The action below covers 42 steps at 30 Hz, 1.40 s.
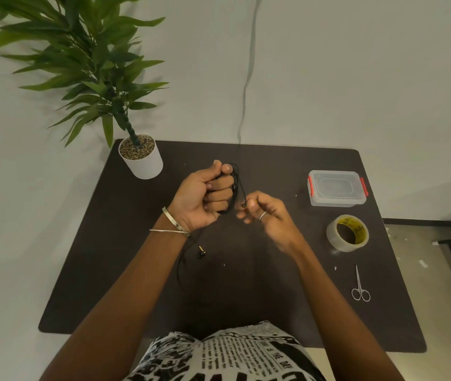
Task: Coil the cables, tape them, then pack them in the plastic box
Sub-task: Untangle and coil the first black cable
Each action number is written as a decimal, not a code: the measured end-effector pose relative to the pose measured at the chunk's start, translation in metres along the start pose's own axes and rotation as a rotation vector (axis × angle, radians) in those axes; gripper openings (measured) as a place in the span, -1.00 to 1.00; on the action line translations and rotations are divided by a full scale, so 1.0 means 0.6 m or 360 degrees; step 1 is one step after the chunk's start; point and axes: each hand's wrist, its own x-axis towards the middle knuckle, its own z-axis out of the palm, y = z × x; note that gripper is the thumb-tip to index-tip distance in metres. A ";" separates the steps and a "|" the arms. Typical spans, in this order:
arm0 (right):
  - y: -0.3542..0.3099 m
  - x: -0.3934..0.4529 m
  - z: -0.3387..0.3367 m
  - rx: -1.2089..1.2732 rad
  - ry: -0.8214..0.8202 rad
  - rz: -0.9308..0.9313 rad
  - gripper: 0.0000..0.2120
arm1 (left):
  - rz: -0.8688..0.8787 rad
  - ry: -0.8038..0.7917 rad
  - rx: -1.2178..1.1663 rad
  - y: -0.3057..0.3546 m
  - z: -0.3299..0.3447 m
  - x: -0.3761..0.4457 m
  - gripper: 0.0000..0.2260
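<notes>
Above the dark mat point(246, 284) on the tabletop, I have my left hand point(205, 196) closed in a fist-like grip around loops of the thin black cable point(236, 185). My right hand point(264, 213) pinches the cable just beside that fist, its fingers blurred, so I think the pinch is at the free end. A loose strand hangs from the left hand to the mat, with a small plug point(201, 251) lying there. Right of the hands sits the plastic box point(337, 188), lid on, red clasps at its sides. Nearer me from the box lie the tape roll point(347, 232), its yellow core printed with writing I cannot read, and scissors point(359, 287).
</notes>
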 end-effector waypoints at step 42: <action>-0.089 -0.018 -0.013 -0.0648 -0.0267 0.0699 -0.67 | 0.0752 0.0709 0.1569 -0.066 -0.058 0.040 -0.60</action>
